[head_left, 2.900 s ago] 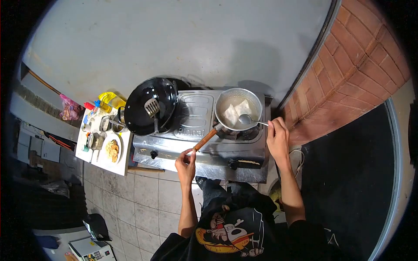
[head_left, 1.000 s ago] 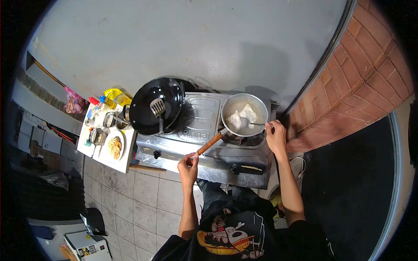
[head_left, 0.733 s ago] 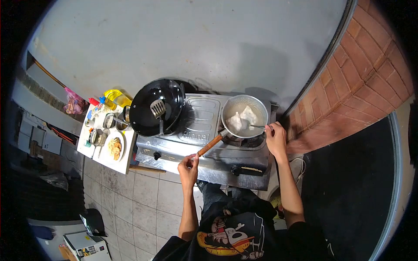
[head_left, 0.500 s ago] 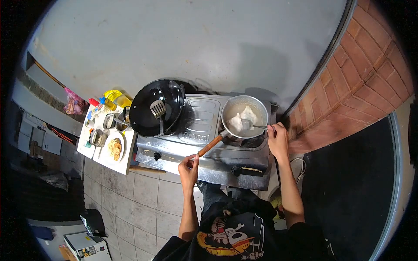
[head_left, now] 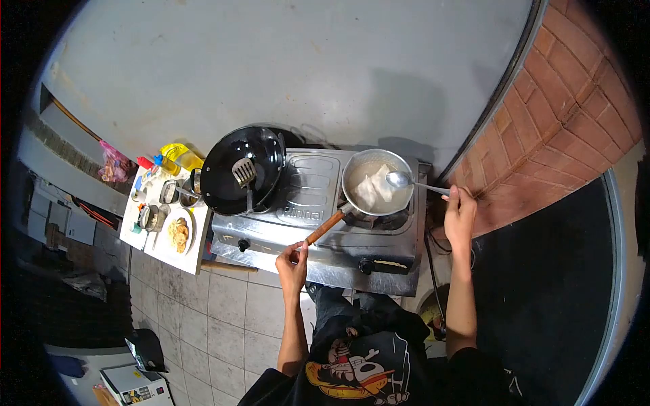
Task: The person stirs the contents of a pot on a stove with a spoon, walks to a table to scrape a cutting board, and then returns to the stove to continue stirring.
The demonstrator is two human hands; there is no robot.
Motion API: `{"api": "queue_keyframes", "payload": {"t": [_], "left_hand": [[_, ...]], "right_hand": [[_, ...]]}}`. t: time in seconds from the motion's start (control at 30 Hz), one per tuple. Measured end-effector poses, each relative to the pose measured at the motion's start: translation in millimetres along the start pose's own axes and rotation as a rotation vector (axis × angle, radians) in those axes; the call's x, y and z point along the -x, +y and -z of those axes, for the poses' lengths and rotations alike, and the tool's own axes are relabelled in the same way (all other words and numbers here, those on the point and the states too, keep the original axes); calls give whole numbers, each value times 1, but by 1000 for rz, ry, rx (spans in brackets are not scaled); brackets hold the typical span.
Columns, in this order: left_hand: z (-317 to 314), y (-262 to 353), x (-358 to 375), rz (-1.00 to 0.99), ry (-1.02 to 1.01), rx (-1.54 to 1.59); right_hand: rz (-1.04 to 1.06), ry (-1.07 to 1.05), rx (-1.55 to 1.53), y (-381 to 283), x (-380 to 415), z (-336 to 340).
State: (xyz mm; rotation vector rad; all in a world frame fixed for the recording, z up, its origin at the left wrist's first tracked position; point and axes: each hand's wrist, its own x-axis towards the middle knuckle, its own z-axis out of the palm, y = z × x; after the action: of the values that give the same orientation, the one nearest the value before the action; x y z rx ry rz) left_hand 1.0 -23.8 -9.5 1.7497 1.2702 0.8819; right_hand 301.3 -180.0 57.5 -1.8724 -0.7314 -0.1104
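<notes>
A metal saucepan [head_left: 347, 177] sits on the right burner of the gas stove [head_left: 311, 183]. Cloudy liquid fills it, with a soft white mass [head_left: 372, 188] in the middle. My left hand [head_left: 292, 266] is closed on the end of the pan's wooden handle [head_left: 325, 227]. Pinched in my right hand [head_left: 460, 215] is a metal spoon [head_left: 399, 179], its bowl above the right side of the saucepan. On the left burner rests a black wok [head_left: 227, 183], and a slotted spatula [head_left: 244, 172] lies in it.
Left of the stove, a white table [head_left: 193, 257] bears a plate [head_left: 189, 245] of food, several small containers, a yellow pouch [head_left: 181, 155] and a red-capped bottle [head_left: 145, 163]. A grey wall [head_left: 284, 61] stands behind the stove, with a brick pillar [head_left: 535, 128] at the right.
My right hand has moved right and slightly down, lifting the spoon out of the white mass to the pan's right side. My left hand stays on the handle.
</notes>
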Motion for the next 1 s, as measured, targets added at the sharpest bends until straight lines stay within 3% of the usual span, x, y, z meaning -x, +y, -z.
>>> {"api": "queue_keyframes", "payload": {"t": [0.03,0.13,0.27,0.47,0.67,0.73,0.87,1.0], "left_hand": [[1,0,1,24,-9,10],[0,-6,2,16,-5,15],[1,-6,3,-33,2,2],[2,-3,5,-69,-25,-5],[5,-2,9,-26,-51,-29],[8,0,11,-25,-54,-38],[8,-10,11,-50,-70,-38],[9,-12,15,-41,-92,-2]], "right_hand": [[1,-1,-1,7,1,1],[-334,-30,-250,31,4,6],[-411,39,-391,21,7,8],[-505,-65,-487,32,11,11],[-228,-117,-146,16,9,4],[27,-108,-70,20,12,-5],[68,-155,163,-11,20,-11],[106,-149,200,-15,21,-19]]}}
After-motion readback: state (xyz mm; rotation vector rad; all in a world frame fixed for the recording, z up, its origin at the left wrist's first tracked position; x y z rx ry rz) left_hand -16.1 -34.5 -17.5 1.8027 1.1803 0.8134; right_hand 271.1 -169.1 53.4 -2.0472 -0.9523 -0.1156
